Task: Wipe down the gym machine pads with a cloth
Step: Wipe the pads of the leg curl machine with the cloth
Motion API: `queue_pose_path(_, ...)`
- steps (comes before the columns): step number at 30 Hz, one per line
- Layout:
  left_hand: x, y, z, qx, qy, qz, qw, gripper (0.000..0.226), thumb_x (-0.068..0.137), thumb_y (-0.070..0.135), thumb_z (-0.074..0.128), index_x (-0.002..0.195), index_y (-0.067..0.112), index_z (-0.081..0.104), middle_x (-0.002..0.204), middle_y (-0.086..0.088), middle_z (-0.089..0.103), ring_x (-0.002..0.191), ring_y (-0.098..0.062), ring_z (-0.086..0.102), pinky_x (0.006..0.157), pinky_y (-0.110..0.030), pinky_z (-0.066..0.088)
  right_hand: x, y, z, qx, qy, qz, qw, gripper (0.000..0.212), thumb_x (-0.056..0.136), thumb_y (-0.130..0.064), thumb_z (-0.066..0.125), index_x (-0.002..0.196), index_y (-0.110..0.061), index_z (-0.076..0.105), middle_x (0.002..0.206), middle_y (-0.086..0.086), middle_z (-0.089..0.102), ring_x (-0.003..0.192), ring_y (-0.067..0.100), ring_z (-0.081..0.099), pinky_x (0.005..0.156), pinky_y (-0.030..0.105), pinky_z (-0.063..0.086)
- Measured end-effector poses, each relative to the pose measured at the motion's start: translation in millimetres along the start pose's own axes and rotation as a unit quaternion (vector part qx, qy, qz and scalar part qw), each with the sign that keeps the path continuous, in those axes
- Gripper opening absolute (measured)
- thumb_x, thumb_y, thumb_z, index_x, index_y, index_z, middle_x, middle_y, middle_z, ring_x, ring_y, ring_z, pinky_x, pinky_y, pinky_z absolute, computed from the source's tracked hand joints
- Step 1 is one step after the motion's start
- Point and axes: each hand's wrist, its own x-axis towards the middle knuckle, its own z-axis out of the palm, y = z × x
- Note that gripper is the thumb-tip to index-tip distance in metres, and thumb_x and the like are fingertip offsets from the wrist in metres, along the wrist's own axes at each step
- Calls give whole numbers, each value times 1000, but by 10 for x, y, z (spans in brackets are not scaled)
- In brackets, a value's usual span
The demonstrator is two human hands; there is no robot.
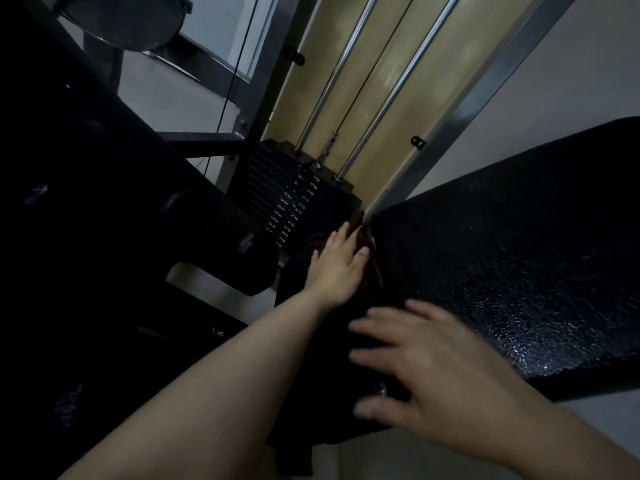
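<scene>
While my left hand [341, 268] reaches forward with its fingers straight and close together, it presses flat on a dark cloth [360, 237] at the far, narrow end of the black seat pad [519, 271]; the cloth is bunched under and ahead of my fingertips, with a reddish-brown edge showing beside my index finger. It lies right where the pad meets the pale frame post [467, 109] of the machine. My right hand [426, 368] is nearer to me, fingers spread wide and relaxed, holding nothing, over the near left edge of the same pad; it is blurred, and I cannot tell whether it touches the pad. Just beyond my left hand stands the weight stack [298, 202], its plates marked in lbs and kg, with two chrome guide rods [398, 88] rising from it and a thin cable between them. On my left a long dark roller pad [156, 202] runs diagonally, well apart from both hands. Most of the lower left is too dark to make out
</scene>
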Motion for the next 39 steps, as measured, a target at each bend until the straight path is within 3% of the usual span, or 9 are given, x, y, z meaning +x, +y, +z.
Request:
queue_pose_path(4, -446, -145, 12, -6, -19, 24, 1000, 51, 103, 34, 28, 148, 41, 4, 160, 11, -7, 146, -9, -8, 117, -47, -3, 51, 54, 20, 3, -69, -105, 992, 61, 72, -79, 33, 101, -42, 71, 114, -21, 66, 112, 1, 59, 97, 25, 35)
queue_pose_path(12, -41, -77, 108, 58, -17, -104, 993, 53, 102, 43, 19, 152, 31, 6, 160, 9, -7, 147, -15, -7, 116, -52, 0, 143, 56, 96, 34, -10, -157, 987, 54, 74, -66, 29, 87, -41, 75, 99, -23, 70, 96, -2, 65, 84, 12, 47)
queue_pose_path(16, 470, -127, 25, 59, -9, -140, 988, 53, 101, 45, 19, 152, 27, 17, 161, 5, 5, 147, -18, 4, 114, -56, 7, 164, 28, 54, 16, 0, -140, 990, 55, 72, -70, 26, 87, -46, 74, 100, -25, 69, 100, -6, 63, 95, 5, 22)
queue_pose_path(20, 222, -143, 20, 56, -12, -97, 994, 52, 103, 42, 19, 152, 31, 9, 161, 9, -2, 147, -16, -2, 115, -53, 3, 137, 43, 47, -7, -4, -132, 991, 52, 66, -76, 32, 86, -50, 72, 100, -30, 67, 103, -10, 59, 93, 3, 19)
queue_pose_path(26, -834, 61, 87, 21, -47, -24, 998, 52, 103, 32, 27, 151, 36, 5, 155, 22, -14, 140, 1, -19, 116, -45, -8, 119, 48, 132, 38, 12, -205, 978, 50, 91, -55, 32, 82, -35, 76, 86, -21, 70, 86, -1, 66, 82, 12, 48)
queue_pose_path(29, -735, 177, 113, 46, -57, -44, 996, 53, 103, 37, 26, 151, 36, 5, 157, 18, -14, 142, -5, -20, 115, -50, -9, 121, 21, 220, 94, 50, -225, 969, 73, 104, -34, 11, 73, -32, 77, 81, -25, 70, 80, -8, 63, 86, 10, 41)
queue_pose_path(33, -34, 286, 114, 55, -39, -81, 994, 52, 102, 42, 23, 152, 30, 12, 160, 10, -6, 146, -18, -9, 113, -61, 0, 82, 167, 358, 89, 67, -272, 956, 90, 92, -65, 24, 104, 15, 64, 83, -52, 54, 101, -26, 46, 96, -6, 18)
queue_pose_path(36, 210, 208, 77, 36, -18, -90, 995, 54, 101, 45, 22, 152, 30, 10, 161, 8, -2, 147, -19, -5, 113, -59, 2, 130, 74, 181, 186, -49, -190, 963, 43, 92, -47, 43, 83, -23, 77, 97, -16, 72, 98, -2, 61, 95, 5, 35)
queue_pose_path(39, 54, 86, 52, -7, 1, -55, 998, 59, 102, 44, 19, 152, 26, -5, 161, 6, 1, 147, -15, -3, 117, -50, -2, 127, 80, 37, 200, -117, -178, 956, 35, 78, -52, 58, 91, -24, 74, 104, -11, 70, 100, 1, 63, 84, 12, 48)
